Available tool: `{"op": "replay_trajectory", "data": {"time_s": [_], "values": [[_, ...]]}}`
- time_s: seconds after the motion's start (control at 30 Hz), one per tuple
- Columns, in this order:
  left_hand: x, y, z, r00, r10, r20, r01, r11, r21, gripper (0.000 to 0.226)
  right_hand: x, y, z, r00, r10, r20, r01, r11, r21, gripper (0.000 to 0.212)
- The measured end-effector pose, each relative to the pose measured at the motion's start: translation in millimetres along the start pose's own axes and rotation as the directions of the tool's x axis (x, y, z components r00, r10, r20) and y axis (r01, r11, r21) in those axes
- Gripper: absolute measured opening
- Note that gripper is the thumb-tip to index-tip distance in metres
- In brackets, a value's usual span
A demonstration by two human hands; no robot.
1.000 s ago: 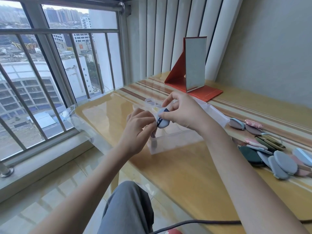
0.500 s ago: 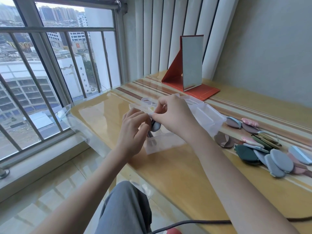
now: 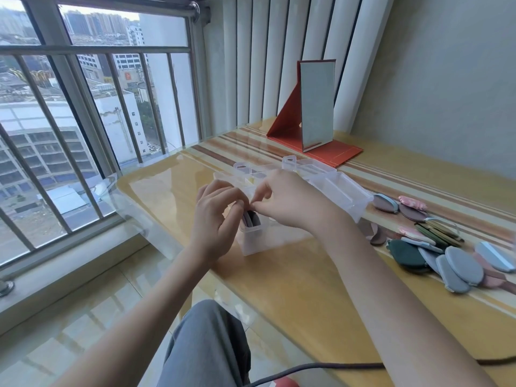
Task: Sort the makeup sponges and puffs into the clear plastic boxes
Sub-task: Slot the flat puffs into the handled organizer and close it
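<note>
Puff (image 3: 252,218): was lifted above box (image 3: 339,188), now edge-down in its 7 o'clock slot.
L hand (image 3: 216,219): curled, steadying puff.
R hand (image 3: 290,202): fingertips pinch puff top; almost seated.
Pile (image 3: 446,247): 3 o'clock, unsorted.

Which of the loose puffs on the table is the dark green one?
The dark green puff lies at the near left edge of the pile, just left of the overlapping grey puffs. It is the only deep teal-green one; the others are grey, pink, blue, brown or olive.

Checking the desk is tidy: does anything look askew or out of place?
Mostly orderly. The unsorted puffs lie in a loose, overlapping heap at the table's right edge, and one brown puff sits apart near the clear box.
</note>
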State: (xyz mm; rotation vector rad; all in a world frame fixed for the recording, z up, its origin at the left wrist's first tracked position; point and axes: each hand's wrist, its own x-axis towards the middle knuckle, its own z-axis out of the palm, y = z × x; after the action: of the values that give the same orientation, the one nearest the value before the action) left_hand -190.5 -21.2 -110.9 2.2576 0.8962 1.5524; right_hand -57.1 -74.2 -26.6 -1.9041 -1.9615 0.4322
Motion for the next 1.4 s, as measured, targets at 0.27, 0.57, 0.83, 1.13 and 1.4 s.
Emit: {"op": "replay_trajectory", "data": {"time_s": [0.27,0.57,0.83,1.13,1.4], "values": [[5.3,10.3,-2.1,0.999,-0.033,-0.001,0.033,0.998,-0.058,0.027,-2.7,14.7,-11.3,0.998,-0.039,0.040,0.029,0.975,0.219,0.013],[42.8,91.8,36.3,0.949,0.216,0.227,-0.203,0.976,-0.079,0.021,-41.8,93.4,-48.9,0.961,0.182,-0.206,-0.072,0.890,0.449,0.017],[17.2,138.8,161.5,0.756,0.172,0.631,-0.206,0.978,-0.020,0.028,-77.7,186.1,-86.6,0.794,0.462,-0.395,-0.416,0.887,0.200,0.011],[23.2,128.4,202.1,0.690,0.068,0.720,0.153,0.959,-0.238,0.015,-84.5,216.6,-95.9,0.895,0.444,0.042,-0.445,0.886,0.128,0.032],[24.7,122.7,208.2,0.764,0.185,0.618,0.056,0.935,-0.350,0.029,-91.7,213.2,-102.0,0.893,0.448,0.035,-0.446,0.873,0.200,0.030]]}}
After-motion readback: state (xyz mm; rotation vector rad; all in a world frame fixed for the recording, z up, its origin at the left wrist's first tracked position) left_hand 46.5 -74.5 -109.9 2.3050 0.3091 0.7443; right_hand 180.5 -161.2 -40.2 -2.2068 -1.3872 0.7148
